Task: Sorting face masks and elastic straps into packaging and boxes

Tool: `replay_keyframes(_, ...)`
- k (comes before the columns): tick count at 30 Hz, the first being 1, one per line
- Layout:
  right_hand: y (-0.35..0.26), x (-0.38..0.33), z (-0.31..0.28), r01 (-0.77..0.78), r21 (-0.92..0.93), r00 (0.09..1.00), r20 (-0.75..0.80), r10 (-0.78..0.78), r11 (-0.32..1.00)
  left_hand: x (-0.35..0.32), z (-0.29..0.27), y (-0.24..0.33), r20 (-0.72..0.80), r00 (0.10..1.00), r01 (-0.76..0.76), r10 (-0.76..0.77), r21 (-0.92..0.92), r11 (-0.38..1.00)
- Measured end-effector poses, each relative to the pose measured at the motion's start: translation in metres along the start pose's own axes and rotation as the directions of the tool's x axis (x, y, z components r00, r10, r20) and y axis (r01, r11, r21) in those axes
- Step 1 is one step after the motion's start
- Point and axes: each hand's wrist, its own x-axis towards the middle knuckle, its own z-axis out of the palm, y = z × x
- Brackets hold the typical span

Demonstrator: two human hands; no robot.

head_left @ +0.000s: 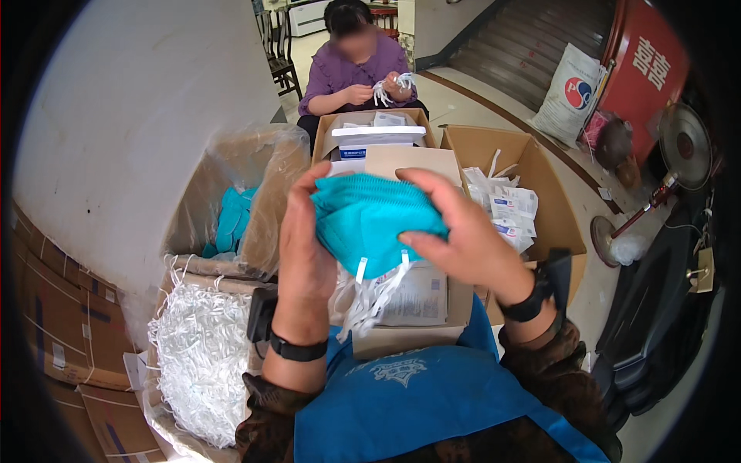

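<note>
A folded teal face mask [370,224] is held up in front of me by both hands, white ear straps [370,297] dangling from its lower edge. My left hand [302,247] grips its left side, thumb on top. My right hand [463,235] pinches the right side, fingers curled over the top edge. Both wrists wear black bands. Under the mask sits a small cardboard box [455,309] with a packet of printed white paper [417,297] in it.
A plastic-lined carton [262,197] at left holds more teal masks [231,220]. A heap of white straps [201,355] lies at lower left. An open carton [556,208] at right holds white packets. A seated person [355,73] opposite handles white straps.
</note>
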Motion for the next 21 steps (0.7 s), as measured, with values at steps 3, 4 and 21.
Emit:
replay_keyframes(3, -0.011, 0.015, -0.032, -0.027, 0.349, 0.999, 0.043, 0.013, 0.937, -0.008, 0.012, 0.018, 0.235, 0.969, -0.106, 0.080, 0.100, 0.989)
replay_keyframes(4, -0.012, 0.020, -0.037, -0.025, 0.348, 0.999, 0.031, 0.016, 0.937, -0.010, 0.015, 0.020, 0.247, 0.966, -0.104, 0.076, 0.103, 0.989)
replay_keyframes(21, -0.014, 0.034, -0.048, 0.110, 0.283, 0.981, 0.121, -0.149, 0.953, -0.020, 0.013, -0.003, 0.273, 0.948, 0.194, -0.164, -0.087, 0.977)
